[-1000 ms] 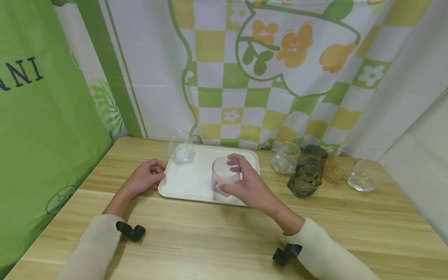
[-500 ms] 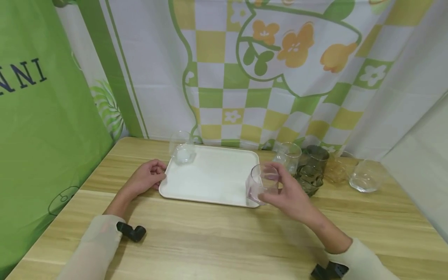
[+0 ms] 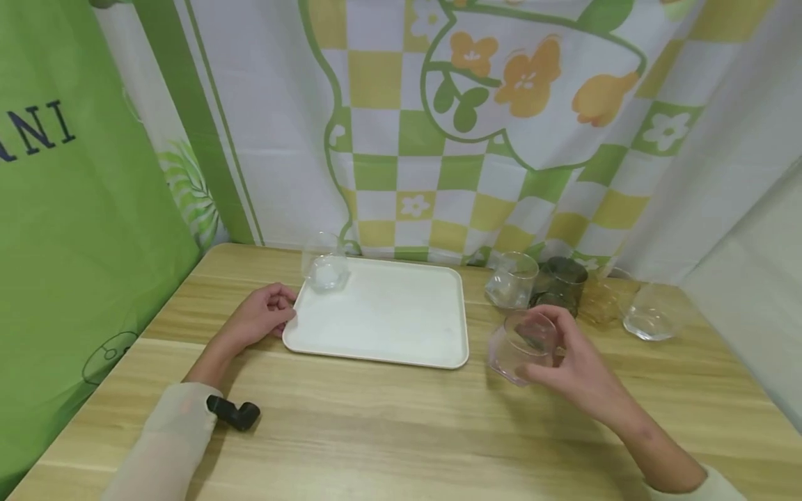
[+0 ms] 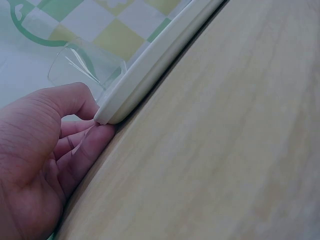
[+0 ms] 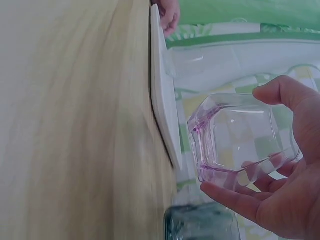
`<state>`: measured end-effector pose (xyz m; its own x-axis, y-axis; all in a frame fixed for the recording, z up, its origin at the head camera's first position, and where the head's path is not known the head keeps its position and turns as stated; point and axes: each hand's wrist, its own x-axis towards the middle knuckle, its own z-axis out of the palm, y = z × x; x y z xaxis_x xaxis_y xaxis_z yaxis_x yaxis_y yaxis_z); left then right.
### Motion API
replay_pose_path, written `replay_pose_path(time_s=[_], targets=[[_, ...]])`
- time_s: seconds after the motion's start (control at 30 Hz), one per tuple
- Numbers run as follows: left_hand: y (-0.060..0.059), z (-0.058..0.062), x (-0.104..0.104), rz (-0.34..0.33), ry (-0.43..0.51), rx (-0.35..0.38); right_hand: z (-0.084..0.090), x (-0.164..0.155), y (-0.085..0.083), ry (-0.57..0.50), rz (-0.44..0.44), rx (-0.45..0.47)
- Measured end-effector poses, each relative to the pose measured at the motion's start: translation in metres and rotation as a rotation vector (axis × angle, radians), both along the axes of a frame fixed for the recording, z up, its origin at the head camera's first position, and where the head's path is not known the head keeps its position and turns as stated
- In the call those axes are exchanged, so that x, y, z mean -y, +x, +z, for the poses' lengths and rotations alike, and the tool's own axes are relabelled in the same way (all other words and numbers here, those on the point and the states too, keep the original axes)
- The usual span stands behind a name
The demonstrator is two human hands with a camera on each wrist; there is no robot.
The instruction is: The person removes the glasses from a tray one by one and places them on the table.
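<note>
My left hand (image 3: 259, 318) pinches the left edge of a white rectangular tray (image 3: 382, 316); in the left wrist view the thumb is on top of the rim and the fingers lie beneath it. A clear glass (image 3: 327, 268) stands on the tray's back left corner. Off the tray's right side, my right hand (image 3: 579, 365) grips a clear drinking glass with a pinkish tint (image 3: 516, 351). The right wrist view shows this faceted pink-tinted glass (image 5: 235, 137) held between thumb and fingers, clear of the table.
At the back right of the wooden table (image 3: 376, 424) several glasses stand close together: a clear one (image 3: 510, 282), dark grey ones (image 3: 564, 278), an amber one (image 3: 601, 303) and another clear one (image 3: 651, 316). A patterned curtain (image 3: 401, 139) hangs right behind the table.
My right hand has carried the pink-tinted glass from over the tray to the right, past its edge, in front of the dark glasses. The left hand and tray have stayed put.
</note>
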<state>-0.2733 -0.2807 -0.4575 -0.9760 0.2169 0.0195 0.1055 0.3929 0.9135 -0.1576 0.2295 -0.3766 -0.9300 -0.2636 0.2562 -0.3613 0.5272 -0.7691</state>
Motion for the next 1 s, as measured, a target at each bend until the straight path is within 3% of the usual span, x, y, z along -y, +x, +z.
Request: replay_pose_path(time_s=[0.17,0.33,0.47,0.77,1.0], targets=[[0.0,0.001,-0.002,-0.007,0.005,0.005,-0.003,-0.017,0.007,-0.03,-0.008,-0.026],[0.0,0.002,-0.001,0.001,-0.006,0.008,-0.004,-0.033,0.014,-0.059,-0.016,0.007],[0.002,0.003,0.001,0.012,-0.011,0.013,-0.004,-0.045,0.016,-0.023,-0.044,0.039],[0.004,0.002,0.003,0.014,-0.004,0.012,-0.011,-0.078,0.007,0.034,-0.116,-0.026],[0.002,0.0,0.002,0.013,-0.009,0.014,-0.017,-0.1,0.002,0.058,-0.176,-0.017]])
